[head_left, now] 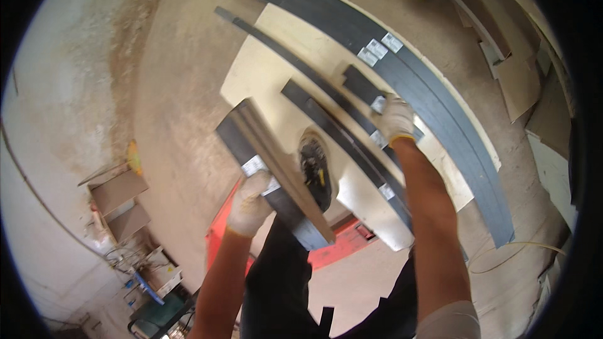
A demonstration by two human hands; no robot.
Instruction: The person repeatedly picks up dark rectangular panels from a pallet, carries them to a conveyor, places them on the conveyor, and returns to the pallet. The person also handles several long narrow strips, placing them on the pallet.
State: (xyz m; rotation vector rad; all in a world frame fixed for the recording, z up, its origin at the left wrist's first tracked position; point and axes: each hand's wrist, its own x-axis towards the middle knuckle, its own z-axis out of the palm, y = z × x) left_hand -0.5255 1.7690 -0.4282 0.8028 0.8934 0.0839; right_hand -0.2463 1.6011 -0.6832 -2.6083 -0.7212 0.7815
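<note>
In a white glove, my left hand [249,206] is closed on the edge of a dark board [235,137], which is tilted up with a brown side showing. White labels are stuck on that board near my fingers. My right hand [397,117], also gloved, is closed over a shorter dark board [362,84] with a label beside the fingertips. To its left lie a long narrow dark strip [282,55] and another dark strip [342,137]. All of these are over a pale sheet [251,70].
Long dark boards [440,113] with labels lie along the pale sheet's right side. My shoe [315,172] shows between the boards, near a red metal frame [342,248]. Brown sheets [509,37] lean at the right; cardboard boxes [119,191] and a green stool [162,314] stand left.
</note>
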